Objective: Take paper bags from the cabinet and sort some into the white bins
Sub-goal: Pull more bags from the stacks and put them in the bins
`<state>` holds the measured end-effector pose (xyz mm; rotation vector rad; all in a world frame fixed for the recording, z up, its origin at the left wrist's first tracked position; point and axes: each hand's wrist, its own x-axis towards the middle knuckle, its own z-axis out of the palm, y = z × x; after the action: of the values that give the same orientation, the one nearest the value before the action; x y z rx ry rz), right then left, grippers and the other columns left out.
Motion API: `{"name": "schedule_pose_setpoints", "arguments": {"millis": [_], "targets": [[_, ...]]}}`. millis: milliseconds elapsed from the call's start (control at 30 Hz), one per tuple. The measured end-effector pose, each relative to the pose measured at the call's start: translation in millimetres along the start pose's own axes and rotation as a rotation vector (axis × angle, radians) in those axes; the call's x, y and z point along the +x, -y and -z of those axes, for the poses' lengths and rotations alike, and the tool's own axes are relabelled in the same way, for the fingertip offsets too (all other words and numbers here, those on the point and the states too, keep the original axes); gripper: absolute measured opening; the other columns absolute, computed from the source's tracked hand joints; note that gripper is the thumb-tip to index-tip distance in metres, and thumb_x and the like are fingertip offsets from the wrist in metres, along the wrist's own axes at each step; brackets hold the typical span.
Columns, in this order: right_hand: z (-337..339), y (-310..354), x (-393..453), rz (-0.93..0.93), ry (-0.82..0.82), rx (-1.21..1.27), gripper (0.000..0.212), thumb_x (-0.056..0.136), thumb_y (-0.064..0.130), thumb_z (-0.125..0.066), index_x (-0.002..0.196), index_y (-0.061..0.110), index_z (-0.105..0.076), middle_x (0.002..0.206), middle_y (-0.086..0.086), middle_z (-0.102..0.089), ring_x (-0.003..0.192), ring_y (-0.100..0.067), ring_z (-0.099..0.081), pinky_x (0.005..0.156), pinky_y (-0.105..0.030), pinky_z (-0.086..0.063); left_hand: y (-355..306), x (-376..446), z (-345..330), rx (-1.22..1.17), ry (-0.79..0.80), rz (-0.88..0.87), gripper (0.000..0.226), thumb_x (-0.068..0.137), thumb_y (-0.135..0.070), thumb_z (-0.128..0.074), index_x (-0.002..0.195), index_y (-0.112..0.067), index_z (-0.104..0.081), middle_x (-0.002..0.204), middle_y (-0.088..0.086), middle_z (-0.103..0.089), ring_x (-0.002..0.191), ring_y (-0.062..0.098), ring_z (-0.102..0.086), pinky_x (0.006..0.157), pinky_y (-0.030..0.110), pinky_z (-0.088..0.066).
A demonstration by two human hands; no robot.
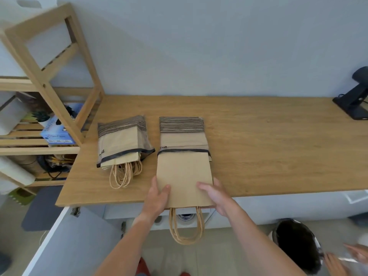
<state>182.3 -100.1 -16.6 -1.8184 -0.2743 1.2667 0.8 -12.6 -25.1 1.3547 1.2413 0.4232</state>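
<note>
A flat brown paper bag (184, 176) with twisted handles lies at the front edge of the wooden table (268, 146), its handles hanging over the edge. Its far end is tucked into a striped holder (182, 134). My left hand (159, 193) grips the bag's near left corner, thumb on top. My right hand (214, 193) grips the near right corner. To the left lies a second striped holder (121, 134) with several folded paper bags (123, 158) inside, handles sticking out toward me.
A wooden shelf unit (49, 80) with a blue box and white containers stands at the left. A black stand (354, 100) sits at the table's far right. An open white cabinet door (65, 236) is below left. Another person's head and hands (298, 246) are at lower right.
</note>
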Motion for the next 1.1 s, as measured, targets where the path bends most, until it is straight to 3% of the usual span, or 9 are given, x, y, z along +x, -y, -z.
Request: {"name": "schedule_pose_setpoints", "arguments": {"millis": [167,333,533,600,700,800,933,1033,1100], "targets": [[-13,-27,-20,0.038,0.009,0.018,0.081,0.087,0.025,-0.075,0.152,0.018,-0.029,0.142,0.000,-0.053,0.126,-0.021,-0.054,0.109,-0.047,-0.043,21,-13,3,0.126,0.007,0.046,0.058,0.098,-0.025,-0.053,0.150,-0.020,-0.027,0.139,0.003,-0.050,0.128,0.026,-0.047,0.109,0.042,-0.037],[-22,-47,-38,0.099,0.013,0.079,0.043,0.088,0.015,-0.072,0.126,0.022,-0.055,0.122,-0.001,-0.069,0.107,-0.016,-0.066,0.095,-0.039,-0.053,39,-34,14,0.166,0.055,0.083,0.059,0.098,-0.027,-0.050,0.149,-0.020,-0.021,0.138,0.008,-0.049,0.120,0.025,-0.048,0.102,0.038,-0.037],[-42,-36,-83,-0.010,0.264,0.271,0.061,0.066,0.029,-0.071,0.120,0.004,-0.061,0.111,-0.018,-0.069,0.102,-0.035,-0.064,0.069,-0.044,-0.056,50,-55,28,0.164,0.092,0.137,0.049,0.099,-0.038,-0.040,0.145,-0.022,-0.037,0.137,0.005,-0.054,0.124,0.029,-0.049,0.106,0.041,-0.036],[-54,-23,-99,-0.003,0.324,0.288,0.046,0.076,0.030,-0.063,0.114,0.003,-0.063,0.101,-0.017,-0.069,0.092,-0.033,-0.065,0.069,-0.043,-0.056,50,-55,31,0.178,0.138,0.158,0.052,0.090,-0.051,-0.036,0.134,-0.027,-0.048,0.128,0.006,-0.060,0.116,0.029,-0.055,0.104,0.043,-0.040],[-75,-1,-110,0.049,0.206,0.183,0.021,0.090,0.015,-0.044,0.102,0.003,-0.057,0.093,-0.017,-0.061,0.083,-0.033,-0.062,0.063,-0.046,-0.059,57,-40,34,0.166,0.134,0.144,0.059,0.075,-0.061,-0.031,0.107,-0.024,-0.064,0.107,0.010,-0.069,0.103,0.033,-0.063,0.099,0.049,-0.045],[-96,15,-111,0.125,0.063,0.008,0.015,0.087,0.011,-0.043,0.095,0.005,-0.053,0.092,-0.015,-0.059,0.082,-0.031,-0.061,0.058,-0.039,-0.056,59,-29,36,0.090,0.124,0.172,0.064,0.075,-0.063,-0.037,0.109,-0.018,-0.067,0.109,0.015,-0.070,0.105,0.036,-0.064,0.098,0.053,-0.048],[-112,40,-107,0.197,-0.028,-0.248,0.019,0.083,0.011,-0.039,0.071,0.024,-0.033,0.074,0.005,-0.034,0.066,-0.014,-0.041,0.070,-0.033,-0.040,47,-32,34,0.050,0.106,0.162,0.054,0.089,-0.057,-0.043,0.113,-0.016,-0.069,0.106,0.003,-0.073,0.097,0.018,-0.067,0.092,0.041,-0.053],[-118,59,-99,0.172,0.034,-0.347,0.032,0.078,0.020,-0.036,0.104,0.014,-0.053,0.092,-0.001,-0.048,0.101,-0.030,-0.059,0.089,-0.052,-0.052,24,-42,35,-0.041,0.113,0.187,0.039,0.096,-0.048,-0.048,0.095,-0.023,-0.078,0.091,0.000,-0.076,0.086,0.017,-0.070,0.087,0.041,-0.055],[-120,75,-98,0.175,0.062,-0.367,0.036,0.075,0.018,-0.036,0.108,0.013,-0.049,0.093,-0.002,-0.049,0.102,-0.028,-0.055,0.096,-0.052,-0.048,7,-40,36,-0.038,0.122,0.155,0.032,0.097,-0.037,-0.054,0.082,-0.020,-0.078,0.078,0.003,-0.075,0.073,0.020,-0.069,0.074,0.040,-0.057]]}}
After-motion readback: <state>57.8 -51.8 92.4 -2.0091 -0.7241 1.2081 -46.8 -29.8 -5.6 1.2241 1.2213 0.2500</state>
